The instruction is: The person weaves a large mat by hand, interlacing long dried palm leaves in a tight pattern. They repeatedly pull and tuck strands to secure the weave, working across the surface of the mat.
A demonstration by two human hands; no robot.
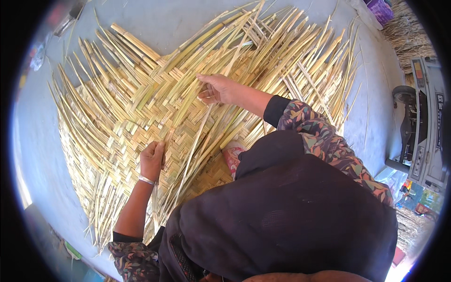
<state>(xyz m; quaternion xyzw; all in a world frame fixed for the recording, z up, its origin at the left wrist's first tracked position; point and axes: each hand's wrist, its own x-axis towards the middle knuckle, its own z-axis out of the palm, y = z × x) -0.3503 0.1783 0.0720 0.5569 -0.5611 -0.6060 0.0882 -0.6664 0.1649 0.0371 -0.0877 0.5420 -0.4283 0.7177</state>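
Pale yellow bamboo everywhere: a big half-woven mat lies spread flat on the grey floor, its loose strip ends fanning out toward the far edge and both sides. The person crouches over its near edge, dark clothing filling the lower part of the view, patterned sleeves on both arms.

Left hand, with a silver bangle at the wrist, is down on the woven part near the mat's middle, fingers curled and pressing on the weave; whether it actually pinches a strip, I cannot tell. Right hand reaches farther out, up toward the unwoven ends, fingers closed around one long strip that runs diagonally back down toward the person's knees, passing just beside the left hand.

Off to the right, at the edge of the floor, stands a grey machine. A purple bundle lies at the top right, well apart from the mat.
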